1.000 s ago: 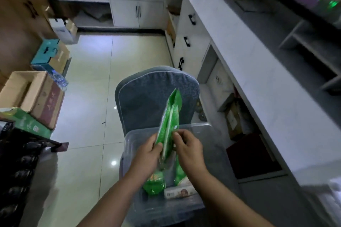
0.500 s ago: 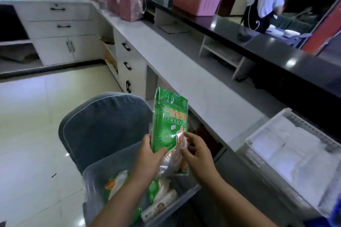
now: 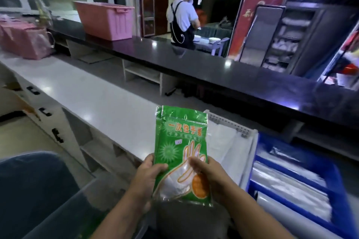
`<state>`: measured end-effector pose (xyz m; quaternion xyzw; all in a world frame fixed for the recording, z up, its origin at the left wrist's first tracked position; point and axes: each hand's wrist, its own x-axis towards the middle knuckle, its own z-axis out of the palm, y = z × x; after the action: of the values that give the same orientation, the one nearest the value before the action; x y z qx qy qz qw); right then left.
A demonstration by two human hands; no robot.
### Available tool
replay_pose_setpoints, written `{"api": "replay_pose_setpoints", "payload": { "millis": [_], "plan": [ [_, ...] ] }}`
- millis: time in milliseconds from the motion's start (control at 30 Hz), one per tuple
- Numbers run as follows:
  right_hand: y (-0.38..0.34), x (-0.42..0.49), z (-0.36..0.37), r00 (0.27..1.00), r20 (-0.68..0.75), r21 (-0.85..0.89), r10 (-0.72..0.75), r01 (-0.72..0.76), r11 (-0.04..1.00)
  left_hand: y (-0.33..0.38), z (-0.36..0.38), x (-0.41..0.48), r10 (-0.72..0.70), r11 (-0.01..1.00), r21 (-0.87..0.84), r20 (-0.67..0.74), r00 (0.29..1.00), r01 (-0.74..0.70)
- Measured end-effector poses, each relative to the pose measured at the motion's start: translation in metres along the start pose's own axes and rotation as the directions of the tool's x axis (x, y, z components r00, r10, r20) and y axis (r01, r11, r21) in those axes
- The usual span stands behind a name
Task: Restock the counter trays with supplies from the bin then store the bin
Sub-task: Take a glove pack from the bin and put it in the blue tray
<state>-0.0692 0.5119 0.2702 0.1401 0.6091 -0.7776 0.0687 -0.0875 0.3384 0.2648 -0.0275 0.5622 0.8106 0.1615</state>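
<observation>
I hold a green packet of disposable gloves (image 3: 180, 141) upright in front of me, printed with orange characters and a hand outline. My left hand (image 3: 148, 175) grips its lower left edge and my right hand (image 3: 208, 174) grips its lower right side. Just behind and right of the packet sits a white perforated tray (image 3: 231, 124) with clear bags in it. A blue tray (image 3: 303, 153) holding plastic-wrapped supplies stands to its right. The clear plastic bin (image 3: 91, 198) lies low at the bottom left, only its rim visible.
A white counter (image 3: 81, 91) runs from far left to the trays, with a raised black counter (image 3: 213, 64) behind it. A pink crate (image 3: 104, 19) stands on the black one. A grey chair back (image 3: 33, 178) is at lower left. A person in an apron (image 3: 183, 21) works beyond.
I have lifted the green packet out of the bin and turned it flat to face me. My view swung up and right, from the bin to the counter and trays.
</observation>
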Motion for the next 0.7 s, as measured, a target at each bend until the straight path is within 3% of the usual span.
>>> {"api": "replay_pose_setpoints", "payload": {
  "millis": [100,300,533,600,700],
  "plan": [
    [-0.027,-0.001,-0.061,1.000,-0.012,0.011,0.000,0.000,1.000,-0.010,0.066,0.020,0.011,1.000,0.017,0.057,0.998,-0.012],
    [-0.062,0.002,-0.185,0.974,-0.214,0.025,-0.077,0.084,0.996,-0.046,0.188,0.067,0.009,0.959,0.280,0.128,0.992,-0.045],
    [-0.099,-0.023,-0.310,0.863,-0.421,-0.245,-0.278,0.187,0.951,-0.100,0.298,0.102,-0.054,0.856,0.503,0.312,0.948,-0.117],
    [-0.110,-0.037,-0.341,0.824,-0.458,-0.338,-0.332,0.184,0.923,-0.114,0.321,0.116,-0.040,0.763,0.616,0.349,0.936,-0.197],
    [-0.122,-0.058,-0.380,0.776,-0.516,-0.440,-0.362,0.122,0.889,-0.132,0.346,0.142,-0.032,0.500,0.764,0.486,0.873,-0.407]
  ]
}}
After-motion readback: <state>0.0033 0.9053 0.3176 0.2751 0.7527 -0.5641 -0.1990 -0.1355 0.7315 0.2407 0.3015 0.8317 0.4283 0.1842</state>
